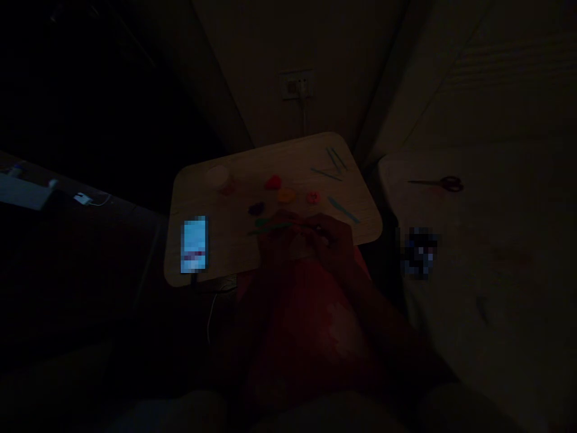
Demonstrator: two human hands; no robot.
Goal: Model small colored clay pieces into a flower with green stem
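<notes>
In this dim head view, my left hand [276, 243] is closed near the front edge of a small wooden table [234, 240]. A thin green strip [273, 228] sticks out leftward from its fingers. Close against it, my right hand [333, 239] has its fingers curled together; what they hold is too dark to make out. A green lump [260, 222] and a dark purple lump [256, 208] lie just beyond my left hand. Farther back are a red lump [273, 182], an orange lump [285, 195] and a pinkish-red round piece [313, 198]. A blue flat tool [344, 210] rests beyond my right hand.
Several thin sticks [327, 174] lie at the table's back right. A pale round item [218, 176] stands back left, and a lit phone [193, 243] front left. Scissors [444, 183] lie on the pale surface at right. A wall socket [297, 85] holds a plugged cable.
</notes>
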